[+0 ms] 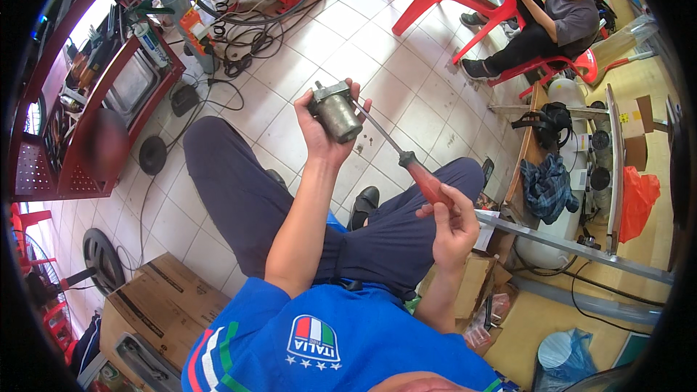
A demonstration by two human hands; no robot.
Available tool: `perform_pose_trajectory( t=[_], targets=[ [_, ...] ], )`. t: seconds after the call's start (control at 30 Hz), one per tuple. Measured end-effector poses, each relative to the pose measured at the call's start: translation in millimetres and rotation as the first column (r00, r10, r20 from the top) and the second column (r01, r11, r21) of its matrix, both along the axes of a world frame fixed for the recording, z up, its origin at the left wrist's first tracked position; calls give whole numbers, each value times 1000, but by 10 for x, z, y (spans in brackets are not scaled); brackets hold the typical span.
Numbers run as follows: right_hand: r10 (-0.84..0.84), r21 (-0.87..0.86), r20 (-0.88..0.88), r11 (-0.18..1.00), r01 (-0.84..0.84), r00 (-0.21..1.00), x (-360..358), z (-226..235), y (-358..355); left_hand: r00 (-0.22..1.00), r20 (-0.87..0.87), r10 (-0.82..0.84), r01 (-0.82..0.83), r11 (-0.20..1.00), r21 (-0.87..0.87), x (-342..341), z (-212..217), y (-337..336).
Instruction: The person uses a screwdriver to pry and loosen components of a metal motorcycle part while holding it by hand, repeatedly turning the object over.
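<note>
A small cylindrical metal motor (340, 117), grey and dirty, rests in my left hand (319, 127) in front of my knees. My fingers are wrapped round its sides, and a short shaft sticks up from its flanged top. My right hand (451, 221) grips a screwdriver (430, 183) by the end of its translucent red handle. The screwdriver's thin shaft slants up and left to the motor's right side, close to my left fingertips. Whether its tip touches the motor, I cannot tell.
A dark red tool cart (138, 127) stands at the left, above a cardboard box (163, 297). Cables (243, 65) lie on the tiled floor. Ahead at the right, another person (563, 14) sits by a red stool (465, 7). A dark plaid cloth (546, 187) lies at the right.
</note>
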State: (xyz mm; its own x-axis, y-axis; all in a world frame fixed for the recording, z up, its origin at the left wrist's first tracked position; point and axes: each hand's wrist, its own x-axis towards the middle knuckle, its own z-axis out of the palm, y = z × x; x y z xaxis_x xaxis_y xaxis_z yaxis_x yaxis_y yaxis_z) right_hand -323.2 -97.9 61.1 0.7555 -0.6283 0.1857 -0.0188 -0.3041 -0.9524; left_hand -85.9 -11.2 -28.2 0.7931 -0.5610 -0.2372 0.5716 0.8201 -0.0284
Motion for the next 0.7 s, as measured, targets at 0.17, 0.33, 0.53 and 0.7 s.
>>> perform_pose_trajectory(
  t=[0.17, 0.33, 0.53, 0.7],
  targets=[
    [50, 35, -52, 998, -48, 997, -3, 40, 20, 1000, -5, 12, -12, 1000, 12, 5, -3, 0],
    [-12, -280, -133, 960, -26, 991, -16, -66, -112, 999, -21, 26, -25, 999, 27, 9, 15, 4],
    [32, 9, -31, 999, -31, 999, -13, -48, -27, 1000, 16, 8, -9, 1000, 12, 7, -22, 11],
    [5, -57, -121, 998, -12, 993, -34, -36, -41, 999, 40, 19, -20, 999, 25, 13, -32, 15]
  ],
)
